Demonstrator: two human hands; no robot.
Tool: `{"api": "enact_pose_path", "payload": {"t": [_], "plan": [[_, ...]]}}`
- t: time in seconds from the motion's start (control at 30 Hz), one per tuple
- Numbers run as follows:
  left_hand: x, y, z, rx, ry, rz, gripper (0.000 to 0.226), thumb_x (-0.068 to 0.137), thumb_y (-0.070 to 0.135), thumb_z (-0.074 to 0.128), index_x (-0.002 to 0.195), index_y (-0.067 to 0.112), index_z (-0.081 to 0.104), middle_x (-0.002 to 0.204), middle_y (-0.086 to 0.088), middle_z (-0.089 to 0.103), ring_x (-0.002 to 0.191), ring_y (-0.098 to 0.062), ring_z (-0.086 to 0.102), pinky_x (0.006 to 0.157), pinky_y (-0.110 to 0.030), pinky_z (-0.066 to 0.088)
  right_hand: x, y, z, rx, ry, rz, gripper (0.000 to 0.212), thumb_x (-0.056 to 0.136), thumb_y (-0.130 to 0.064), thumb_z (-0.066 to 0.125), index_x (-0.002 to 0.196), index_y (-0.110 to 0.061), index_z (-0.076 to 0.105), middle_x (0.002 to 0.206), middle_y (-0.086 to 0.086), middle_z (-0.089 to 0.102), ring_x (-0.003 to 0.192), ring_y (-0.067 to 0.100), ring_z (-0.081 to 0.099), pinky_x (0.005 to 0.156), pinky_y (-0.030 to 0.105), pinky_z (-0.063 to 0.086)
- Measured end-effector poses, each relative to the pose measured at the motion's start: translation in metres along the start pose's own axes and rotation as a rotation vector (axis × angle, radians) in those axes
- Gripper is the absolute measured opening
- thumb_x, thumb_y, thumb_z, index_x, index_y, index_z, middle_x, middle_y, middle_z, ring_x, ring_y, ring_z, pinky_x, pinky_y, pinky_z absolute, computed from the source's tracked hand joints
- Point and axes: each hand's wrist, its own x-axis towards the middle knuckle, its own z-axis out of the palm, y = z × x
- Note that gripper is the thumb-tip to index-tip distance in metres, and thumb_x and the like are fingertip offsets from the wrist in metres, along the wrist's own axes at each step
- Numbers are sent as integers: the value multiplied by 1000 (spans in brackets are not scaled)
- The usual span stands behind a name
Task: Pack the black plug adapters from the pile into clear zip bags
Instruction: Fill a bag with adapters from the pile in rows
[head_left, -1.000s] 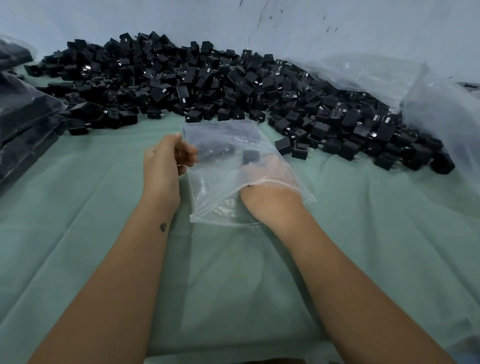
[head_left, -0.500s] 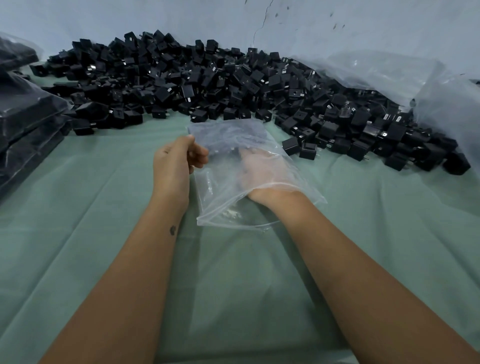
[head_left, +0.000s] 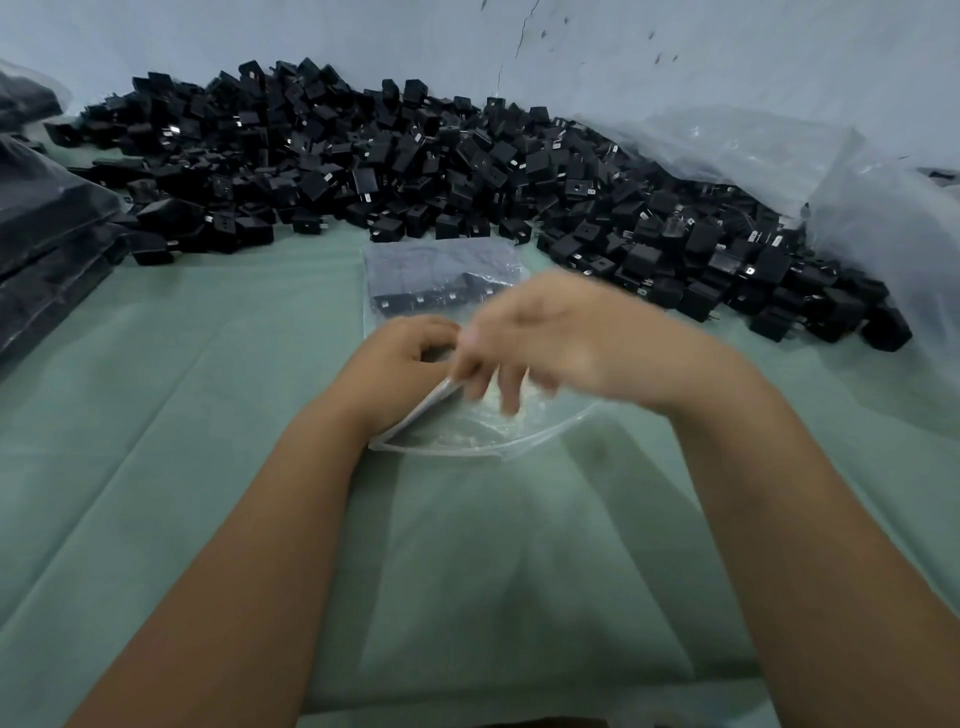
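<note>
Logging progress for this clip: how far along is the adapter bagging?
Done: filled bags are stacked at the left edge. In hand: a clear zip bag on the green cloth holds a few adapters; the left hand grips its open mouth, and the blurred right hand hovers above it. Left: the large pile of black adapters remains unpacked.

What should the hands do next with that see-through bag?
Probably press the zip bag shut along its open mouth. Adapters already lie inside at the far end, the left hand grips the mouth edge, and the blurred right hand hovers over it, outside the bag.
</note>
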Motion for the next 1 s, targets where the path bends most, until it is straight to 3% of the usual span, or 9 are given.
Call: {"api": "enact_pose_path", "payload": {"t": [0.1, 0.2, 0.33, 0.47, 0.53, 0.6, 0.73, 0.87, 1.0], "plan": [[4, -7, 1, 92, -2, 8, 23, 91, 13, 65, 89, 35, 72, 112, 13, 65, 106, -10, 60, 98, -27, 44, 5, 31, -28, 215, 566, -25, 28, 93, -29, 51, 75, -21, 70, 67, -3, 67, 52, 8, 55, 47, 9, 37], [7, -13, 1, 163, -2, 25, 15, 91, 18, 66, 101, 24, 75, 122, 5, 63, 116, -15, 56, 106, -39, 41, 14, 88, -29, 233, 858, 258, 23, 93, -20, 49, 90, -29, 69, 89, -11, 67, 74, 0, 59, 66, 16, 46], [6, -12, 3, 152, -12, 55, 13, 91, 28, 67, 93, 39, 73, 116, 10, 64, 114, -13, 56, 104, -42, 42, 13, 146, -20, 58, 795, 422, 45, 95, -20, 48, 136, -37, 48, 135, -1, 46, 116, 14, 49, 101, 33, 39], [-4, 0, 4, -137, 24, 10, 38, 86, 64, 47, 83, 42, 77, 103, 18, 70, 103, 1, 62, 99, -31, 45, 18, 154, -20, -255, 627, 449, 49, 98, -31, 43, 146, -41, 33, 156, -5, 26, 143, 18, 22, 117, 41, 13], [-7, 2, 4, -161, -23, 41, 46, 80, 72, 44, 92, 42, 76, 107, 19, 70, 106, 3, 61, 96, -24, 44, 18, 153, -19, -355, 625, 458, 46, 94, -35, 51, 139, -39, 43, 149, -4, 37, 137, 20, 31, 111, 37, 20], [-9, 2, 4, -159, -121, 47, 49, 74, 72, 54, 108, 42, 73, 117, 22, 67, 113, 7, 58, 95, -11, 42, 17, 152, -14, -328, 726, 401, 34, 86, -30, 64, 120, -36, 58, 121, -4, 49, 118, 19, 47, 98, 32, 35], [-8, 3, 1, -75, -270, -5, 62, 63, 65, 79, 120, 45, 66, 128, 23, 61, 120, 10, 52, 101, -12, 37, 13, 147, -9, -218, 922, 330, 27, 79, -23, 72, 94, -35, 53, 104, -7, 48, 91, 6, 52, 71, 16, 38], [-6, 3, -1, -113, -207, -64, 37, 77, 54, 75, 107, 32, 76, 121, 28, 64, 115, 9, 56, 103, -17, 39, 9, 124, -4, 159, 1179, 176, 23, 83, -23, 70, 102, -29, 58, 101, -4, 61, 89, 7, 59, 79, 21, 47], [-6, 10, 1, -82, -205, -27, 70, 64, 75, 53, 97, 18, 78, 113, 42, 60, 112, 13, 55, 99, -17, 36, 9, 81, 8, -29, 1273, -74, 26, 94, -22, 52, 117, -15, 63, 107, -6, 56, 95, 0, 53, 83, 11, 39]]}}
